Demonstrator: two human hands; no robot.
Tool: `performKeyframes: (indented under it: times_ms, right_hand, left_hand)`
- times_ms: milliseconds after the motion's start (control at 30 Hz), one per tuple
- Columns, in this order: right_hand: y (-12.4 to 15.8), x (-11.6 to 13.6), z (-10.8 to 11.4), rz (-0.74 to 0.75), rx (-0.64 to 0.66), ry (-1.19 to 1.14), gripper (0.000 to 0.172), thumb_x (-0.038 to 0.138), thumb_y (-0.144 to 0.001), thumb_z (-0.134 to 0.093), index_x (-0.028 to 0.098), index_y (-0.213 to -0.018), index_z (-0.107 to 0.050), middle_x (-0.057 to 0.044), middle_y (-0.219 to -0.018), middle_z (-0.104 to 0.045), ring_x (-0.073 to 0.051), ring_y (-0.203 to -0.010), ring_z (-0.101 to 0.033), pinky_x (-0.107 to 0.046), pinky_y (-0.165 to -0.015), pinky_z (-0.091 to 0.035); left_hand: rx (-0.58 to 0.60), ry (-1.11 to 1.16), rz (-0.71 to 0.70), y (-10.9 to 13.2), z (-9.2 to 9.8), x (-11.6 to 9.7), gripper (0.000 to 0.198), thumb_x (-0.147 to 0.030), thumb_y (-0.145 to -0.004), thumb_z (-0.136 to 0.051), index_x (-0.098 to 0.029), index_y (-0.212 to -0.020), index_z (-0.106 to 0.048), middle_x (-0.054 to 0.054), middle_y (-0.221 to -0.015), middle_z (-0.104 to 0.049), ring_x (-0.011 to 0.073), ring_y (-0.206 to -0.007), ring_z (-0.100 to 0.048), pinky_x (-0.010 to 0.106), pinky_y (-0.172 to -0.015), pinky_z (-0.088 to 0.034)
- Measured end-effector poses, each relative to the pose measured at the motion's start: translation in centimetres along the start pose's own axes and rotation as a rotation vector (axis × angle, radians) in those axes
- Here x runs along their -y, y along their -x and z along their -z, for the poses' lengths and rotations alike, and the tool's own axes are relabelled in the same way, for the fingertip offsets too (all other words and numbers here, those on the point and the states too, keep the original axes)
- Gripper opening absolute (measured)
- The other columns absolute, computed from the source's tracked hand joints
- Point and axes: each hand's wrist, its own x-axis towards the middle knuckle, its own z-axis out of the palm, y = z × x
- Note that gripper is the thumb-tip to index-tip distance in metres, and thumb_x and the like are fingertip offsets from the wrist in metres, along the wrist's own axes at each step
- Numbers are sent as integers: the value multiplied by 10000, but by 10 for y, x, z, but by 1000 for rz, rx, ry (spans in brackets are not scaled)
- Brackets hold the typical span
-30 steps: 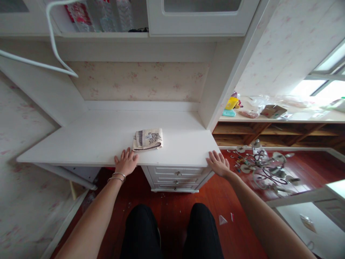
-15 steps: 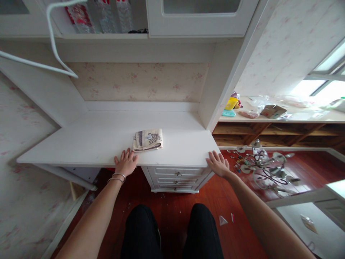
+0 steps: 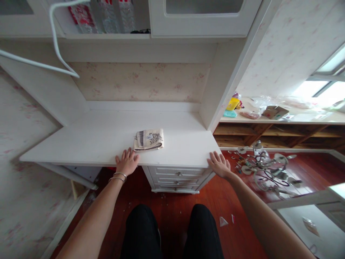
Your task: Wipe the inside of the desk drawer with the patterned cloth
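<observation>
A folded beige cloth with dark print (image 3: 148,139) lies on the white desk (image 3: 107,131), close to its front edge. My left hand (image 3: 127,162) rests with spread fingers on that edge, just left of and below the cloth, holding nothing. On the wrist are thin bangles. Farther right, my right hand (image 3: 219,164) lies open over the desk's front right corner, also holding nothing. Beneath the desktop, between the two hands, stands a white drawer unit (image 3: 176,178) with small knobs, its drawers closed.
A white cable (image 3: 55,43) hangs at the upper left, before a cupboard with plastic bottles (image 3: 109,16). To the right, a low wooden shelf (image 3: 285,130) carries bags and a box (image 3: 275,112). A chandelier (image 3: 269,169) lies on the red floor.
The whole view has shifted slightly, so things appear a little farther right. Both hands keep their places on the desk edge, and the cloth has not moved on the desk.
</observation>
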Motion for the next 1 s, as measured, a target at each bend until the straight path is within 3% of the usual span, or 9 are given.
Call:
performKeyframes:
  times_ms: [500, 767, 900, 1000]
  right_hand:
    - [0, -1, 1, 15, 29, -23, 659, 583, -941, -123, 301, -1535, -146, 14, -1612, -48, -298, -1461, 4, -518, -1161, -107]
    - [6, 3, -1, 56, -48, -23, 625, 521, -963, -134, 266, -1530, -193, -19, -1605, -108, -315, -1457, -46, -596, -1130, -133]
    - [38, 12, -12, 68, -209, -122, 591, 457, -966, -202, 203, -1486, -324, -74, -1575, -224, -303, -1452, -115, -625, -1130, -90]
    - [85, 20, -44, 252, -336, -316, 560, 410, -940, -321, 166, -1438, -401, -97, -1575, -215, -241, -1454, -137, -480, -1166, -189]
  left_hand:
    - [1, -18, -1, 0, -1, 0, 644, -535, -940, -109, -234, -1449, -364, 43, -1581, -188, 296, -1447, -157, 673, -1098, -137]
    - [-16, -20, -13, 0, -3, 2, 634, -524, -941, -118, -235, -1449, -365, 60, -1577, -204, 304, -1444, -172, 683, -1089, -152]
    - [-23, -27, -14, 0, -3, 2, 627, -523, -942, -126, -241, -1443, -377, 64, -1574, -214, 306, -1442, -181, 680, -1089, -163]
    - [-42, -27, -21, -1, -5, 3, 617, -518, -944, -136, -242, -1430, -397, 65, -1571, -223, 310, -1439, -188, 687, -1084, -163]
